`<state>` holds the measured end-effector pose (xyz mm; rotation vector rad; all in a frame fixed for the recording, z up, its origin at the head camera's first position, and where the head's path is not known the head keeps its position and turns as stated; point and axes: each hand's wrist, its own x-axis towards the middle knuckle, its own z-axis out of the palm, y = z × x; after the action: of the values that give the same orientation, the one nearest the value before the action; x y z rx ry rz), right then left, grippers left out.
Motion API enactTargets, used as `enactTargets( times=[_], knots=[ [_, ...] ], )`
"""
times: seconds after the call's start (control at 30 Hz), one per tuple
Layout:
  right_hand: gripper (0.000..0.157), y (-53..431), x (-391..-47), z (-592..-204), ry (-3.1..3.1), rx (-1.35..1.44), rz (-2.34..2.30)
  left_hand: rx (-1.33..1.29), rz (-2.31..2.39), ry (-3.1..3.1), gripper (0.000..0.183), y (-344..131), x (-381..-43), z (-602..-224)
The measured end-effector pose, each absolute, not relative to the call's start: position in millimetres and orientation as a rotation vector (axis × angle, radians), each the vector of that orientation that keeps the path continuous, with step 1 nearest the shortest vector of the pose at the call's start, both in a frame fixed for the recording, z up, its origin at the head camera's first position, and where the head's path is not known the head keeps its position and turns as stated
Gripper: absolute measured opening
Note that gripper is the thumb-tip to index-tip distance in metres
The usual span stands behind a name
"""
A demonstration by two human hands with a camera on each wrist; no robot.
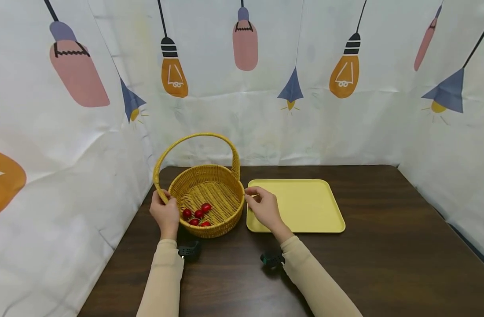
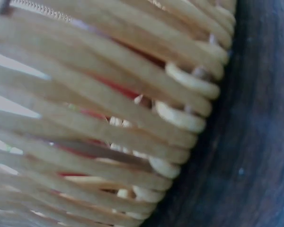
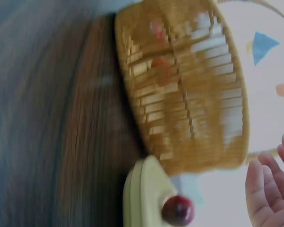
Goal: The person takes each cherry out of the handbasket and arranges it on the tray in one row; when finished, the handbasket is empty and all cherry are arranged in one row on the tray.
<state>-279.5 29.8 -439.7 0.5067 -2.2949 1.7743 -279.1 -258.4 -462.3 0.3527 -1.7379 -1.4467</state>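
A yellow wicker basket (image 1: pixel 223 227) with a tall hoop handle (image 1: pixel 200 134) stands on the table, several red cherries (image 1: pixel 199 214) lying at its near left inside. My left hand (image 1: pixel 165 215) grips its left side where the handle meets the rim; the left wrist view shows only the woven wall (image 2: pixel 109 104). At the right rim is my right hand (image 1: pixel 263 208), fingers loosely bent; the right wrist view shows nothing between those fingers (image 3: pixel 270 189). One dark red cherry (image 3: pixel 178 210) appears at the yellow tray (image 3: pixel 144 189), hidden in the head view.
The yellow tray (image 1: pixel 299 207) lies right of the basket, close beside it. Dark wood table (image 1: pixel 384 246) extends to the right and toward me. A white curtain (image 1: pixel 262 127) printed with lamps hangs behind and at both sides.
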Motion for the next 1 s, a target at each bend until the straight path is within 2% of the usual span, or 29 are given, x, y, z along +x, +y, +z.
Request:
enactTargets(
  times=[0.37,0.63,0.87,1.0],
  knots=[
    [0.016,-18,-266,-435,-2.274,0.859,1.595,0.42,-1.444,-1.724,0.011,-261,-267,-458],
    [0.026,-52,-276,-422,-2.801,1.116,0.846,0.396,-1.468,-1.735,0.012,-263,-269,-461],
    [0.029,-65,-282,-415,-3.067,1.072,0.686,0.415,-1.414,-1.74,0.008,-259,-275,-463],
    [0.024,-66,-286,-412,-3.161,1.075,0.608,0.407,-1.388,-1.738,0.008,-257,-279,-462]
  ],
)
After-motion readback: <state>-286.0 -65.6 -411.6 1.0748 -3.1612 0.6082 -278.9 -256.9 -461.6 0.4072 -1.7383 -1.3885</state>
